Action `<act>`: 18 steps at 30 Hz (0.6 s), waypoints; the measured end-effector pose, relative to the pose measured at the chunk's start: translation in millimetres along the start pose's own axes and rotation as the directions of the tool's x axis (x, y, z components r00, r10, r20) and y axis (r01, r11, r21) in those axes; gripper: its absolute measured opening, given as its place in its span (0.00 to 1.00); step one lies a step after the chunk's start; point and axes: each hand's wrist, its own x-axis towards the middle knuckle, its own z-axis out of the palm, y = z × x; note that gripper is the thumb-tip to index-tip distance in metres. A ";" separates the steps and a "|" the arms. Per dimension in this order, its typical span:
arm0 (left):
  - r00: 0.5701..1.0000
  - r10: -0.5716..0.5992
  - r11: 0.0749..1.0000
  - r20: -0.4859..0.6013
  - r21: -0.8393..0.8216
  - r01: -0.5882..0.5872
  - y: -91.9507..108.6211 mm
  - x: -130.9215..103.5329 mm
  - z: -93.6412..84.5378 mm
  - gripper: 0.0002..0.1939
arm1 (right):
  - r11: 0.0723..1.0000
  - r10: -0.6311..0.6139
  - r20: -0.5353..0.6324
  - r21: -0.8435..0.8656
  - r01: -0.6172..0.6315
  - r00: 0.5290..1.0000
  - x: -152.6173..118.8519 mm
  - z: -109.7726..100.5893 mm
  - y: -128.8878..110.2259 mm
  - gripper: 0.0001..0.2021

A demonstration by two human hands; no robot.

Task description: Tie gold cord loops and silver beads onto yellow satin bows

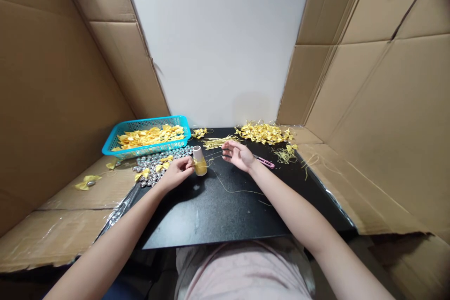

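A cone of yellow thread with a pale top stands on the black table, leaning slightly. Beside its left side is my left hand, fingers closed in a pinch on the thread. My right hand is raised to the right of the cone, palm turned left, fingers half curled around thread. Fine strands stretch between the cone and the right fingers; exactly how they sit in the fingers is too small to see. A loose thread trails across the table below.
A blue basket of yellow ribbon bows is at the back left, behind many silver beads. Cut yellow strands lie mid-back. A pile of beaded bows and pink-handled snips are right. Cardboard walls flank the table.
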 end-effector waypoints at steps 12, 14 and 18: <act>0.965 -0.067 0.978 -0.254 -0.206 0.014 -6.8 4.5 -8.3 0.22 | 1.000 -0.015 0.011 -0.017 0.015 1.000 1.2 -5.2 -1.4 0.03; 0.960 -0.096 0.956 -0.261 -0.292 0.016 -8.8 6.1 -7.7 0.22 | 1.000 -0.018 0.010 -0.013 0.019 1.000 1.3 -5.9 -1.5 0.03; 0.951 -0.149 0.884 -0.270 -0.468 0.005 -6.8 9.4 -8.1 0.22 | 1.000 -0.020 0.014 -0.008 0.020 1.000 1.2 -6.0 -1.6 0.03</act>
